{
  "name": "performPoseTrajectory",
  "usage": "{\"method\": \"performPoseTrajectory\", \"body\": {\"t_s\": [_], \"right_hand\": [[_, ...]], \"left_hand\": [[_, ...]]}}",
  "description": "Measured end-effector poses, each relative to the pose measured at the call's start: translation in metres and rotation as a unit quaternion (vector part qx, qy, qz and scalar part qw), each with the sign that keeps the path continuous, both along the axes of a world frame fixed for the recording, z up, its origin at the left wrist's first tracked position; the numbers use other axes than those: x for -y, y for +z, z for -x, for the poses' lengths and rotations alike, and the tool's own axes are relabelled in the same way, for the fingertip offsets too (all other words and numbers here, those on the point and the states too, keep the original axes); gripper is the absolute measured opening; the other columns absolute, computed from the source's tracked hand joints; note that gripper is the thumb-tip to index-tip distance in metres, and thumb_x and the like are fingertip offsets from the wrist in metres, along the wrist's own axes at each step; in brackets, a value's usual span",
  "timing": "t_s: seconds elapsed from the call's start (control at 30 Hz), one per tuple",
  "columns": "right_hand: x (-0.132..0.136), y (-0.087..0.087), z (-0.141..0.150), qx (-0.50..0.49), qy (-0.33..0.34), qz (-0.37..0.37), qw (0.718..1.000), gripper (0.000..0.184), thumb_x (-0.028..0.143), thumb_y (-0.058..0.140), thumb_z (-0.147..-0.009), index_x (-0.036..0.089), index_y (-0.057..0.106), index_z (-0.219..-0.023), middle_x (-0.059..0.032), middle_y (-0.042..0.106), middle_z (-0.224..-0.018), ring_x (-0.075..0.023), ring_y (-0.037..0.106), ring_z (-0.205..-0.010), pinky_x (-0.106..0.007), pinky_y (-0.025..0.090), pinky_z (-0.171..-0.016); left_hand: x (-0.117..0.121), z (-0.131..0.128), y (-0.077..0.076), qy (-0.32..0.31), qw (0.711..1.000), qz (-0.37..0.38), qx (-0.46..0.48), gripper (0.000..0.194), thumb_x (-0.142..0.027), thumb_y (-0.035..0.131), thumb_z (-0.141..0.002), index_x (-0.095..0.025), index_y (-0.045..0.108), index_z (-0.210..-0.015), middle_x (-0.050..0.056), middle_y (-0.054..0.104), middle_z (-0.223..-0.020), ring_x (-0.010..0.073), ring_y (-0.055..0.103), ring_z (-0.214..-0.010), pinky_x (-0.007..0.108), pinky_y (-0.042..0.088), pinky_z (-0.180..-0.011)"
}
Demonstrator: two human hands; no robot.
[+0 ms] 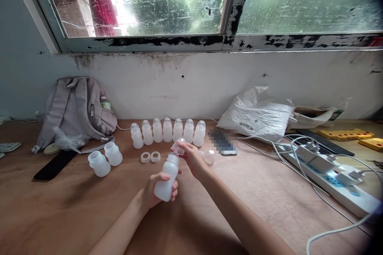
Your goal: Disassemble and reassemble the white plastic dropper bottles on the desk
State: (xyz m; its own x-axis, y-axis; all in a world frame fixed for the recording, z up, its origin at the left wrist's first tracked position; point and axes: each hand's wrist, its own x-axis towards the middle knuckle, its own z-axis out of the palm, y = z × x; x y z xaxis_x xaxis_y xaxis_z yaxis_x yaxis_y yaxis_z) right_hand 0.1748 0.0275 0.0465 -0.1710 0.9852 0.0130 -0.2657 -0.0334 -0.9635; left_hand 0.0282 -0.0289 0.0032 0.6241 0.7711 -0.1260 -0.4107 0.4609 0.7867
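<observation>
you have the held bottle (166, 179) in your left hand (152, 189), over the tabletop (185, 223) and in front of the row of bottles. it is milky white and translucent, with a smooth, rounded body, a sloping shoulder and a narrower neck. it tilts, its top leaning to your right. your left fingers are curled closed around its lower body, thumb across the near face.

your right hand (191, 157) has its fingertips pinched on a clear cap (178, 147), a thin, glossy, domed piece, at the mouth of the bottle. whether the cap touches the neck cannot be told.

beyond your hands stand 7 capped bottles (157, 130), upright in a row near the wall, frosted below and rounded at the top. in front of them lie 2 white rings (150, 157), flat and side by side. to your left stand 2 open bottles (106, 159), squat in look, with wide, flared rims. just beside your right hand a round clear piece (209, 159) lies on the wood, its edge faint.

the tabletop is reddish-brown wood, with a dull sheen. you have a grey fabric backpack (74, 107) at far left, and a crinkled silvery bag (254, 115) and white power strip (335, 181) to your right.
</observation>
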Motion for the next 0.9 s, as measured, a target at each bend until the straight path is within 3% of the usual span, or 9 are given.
{"method": "performPoseTrajectory", "body": {"t_s": [0.1, 0.2, 0.3, 0.37, 0.4, 0.63, 0.8, 0.9], "right_hand": [[-0.01, 0.005, -0.016, -0.016, -0.013, -0.023, 1.0, 0.035, 0.043, 0.059, -0.069, 0.019, 0.056, -0.093, -0.0049, 0.062, -0.088, -0.0203, 0.058, -0.089, -0.031, 0.041, -0.076], [-0.019, 0.006, -0.033, 0.152, -0.031, -0.088, 0.984, 0.039, 0.037, 0.064, -0.065, 0.022, 0.055, -0.099, -0.0042, 0.061, -0.092, -0.0204, 0.055, -0.09, -0.032, 0.039, -0.078], [-0.025, 0.002, -0.046, 0.389, -0.089, -0.163, 0.902, 0.035, 0.035, 0.067, -0.061, 0.02, 0.06, -0.092, -0.0064, 0.058, -0.094, -0.0232, 0.051, -0.094, -0.034, 0.036, -0.081], [-0.027, -0.001, -0.051, 0.492, -0.1, -0.177, 0.847, 0.033, 0.032, 0.066, -0.062, 0.021, 0.061, -0.094, -0.0063, 0.058, -0.093, -0.023, 0.051, -0.092, -0.034, 0.034, -0.081], [-0.028, -0.002, -0.053, 0.52, -0.089, -0.172, 0.832, 0.033, 0.031, 0.064, -0.063, 0.022, 0.06, -0.095, -0.0058, 0.059, -0.092, -0.0225, 0.051, -0.09, -0.033, 0.034, -0.08], [-0.029, -0.012, -0.057, 0.637, -0.02, -0.164, 0.753, 0.033, 0.031, 0.063, -0.065, 0.022, 0.059, -0.097, -0.0059, 0.062, -0.087, -0.026, 0.05, -0.094, -0.045, 0.021, -0.09], [-0.032, -0.026, -0.058, 0.662, 0.02, -0.166, 0.731, 0.032, 0.027, 0.064, -0.063, 0.022, 0.06, -0.094, -0.0074, 0.06, -0.094, -0.0282, 0.046, -0.1, -0.05, 0.019, -0.091], [-0.033, -0.029, -0.059, 0.672, 0.021, -0.163, 0.723, 0.035, 0.022, 0.064, -0.063, 0.021, 0.058, -0.098, -0.0086, 0.057, -0.102, -0.0292, 0.042, -0.106, -0.056, 0.011, -0.094]], "left_hand": [[0.003, 0.007, -0.009, -0.104, 0.988, 0.034, 0.11, 0.043, -0.034, 0.05, -0.063, -0.013, 0.051, -0.1, -0.002, 0.047, -0.057, 0.0098, 0.046, -0.046, 0.021, 0.034, -0.041], [0.004, 0.005, -0.012, -0.062, 0.993, 0.032, 0.1, 0.04, -0.03, 0.05, -0.067, -0.013, 0.05, -0.103, 0.0, 0.049, -0.063, 0.011, 0.049, -0.052, 0.022, 0.036, -0.047], [0.002, -0.001, -0.008, 0.035, 0.995, 0.058, 0.068, 0.034, -0.028, 0.05, -0.072, -0.013, 0.051, -0.103, 0.002, 0.051, -0.067, 0.0112, 0.05, -0.058, 0.023, 0.039, -0.053], [0.001, -0.003, -0.004, 0.086, 0.991, 0.082, 0.055, 0.033, -0.029, 0.052, -0.074, -0.013, 0.051, -0.102, 0.002, 0.052, -0.069, 0.0109, 0.051, -0.059, 0.023, 0.04, -0.056], [0.0, -0.003, -0.003, 0.105, 0.989, 0.091, 0.051, 0.033, -0.029, 0.052, -0.074, -0.013, 0.051, -0.103, 0.002, 0.052, -0.069, 0.0108, 0.051, -0.059, 0.023, 0.041, -0.057], [-0.001, -0.001, -0.004, 0.146, 0.978, 0.138, 0.056, 0.031, -0.03, 0.054, -0.074, -0.015, 0.051, -0.101, 0.0, 0.053, -0.07, 0.0095, 0.053, -0.06, 0.021, 0.044, -0.058], [-0.001, -0.002, -0.003, 0.151, 0.978, 0.138, 0.047, 0.033, -0.03, 0.055, -0.074, -0.015, 0.05, -0.103, 0.0, 0.054, -0.07, 0.0096, 0.053, -0.06, 0.021, 0.045, -0.059], [0.0, -0.005, -0.002, 0.153, 0.979, 0.131, 0.029, 0.035, -0.03, 0.057, -0.072, -0.015, 0.05, -0.102, 0.0, 0.054, -0.069, 0.0102, 0.054, -0.059, 0.022, 0.044, -0.058]]}}
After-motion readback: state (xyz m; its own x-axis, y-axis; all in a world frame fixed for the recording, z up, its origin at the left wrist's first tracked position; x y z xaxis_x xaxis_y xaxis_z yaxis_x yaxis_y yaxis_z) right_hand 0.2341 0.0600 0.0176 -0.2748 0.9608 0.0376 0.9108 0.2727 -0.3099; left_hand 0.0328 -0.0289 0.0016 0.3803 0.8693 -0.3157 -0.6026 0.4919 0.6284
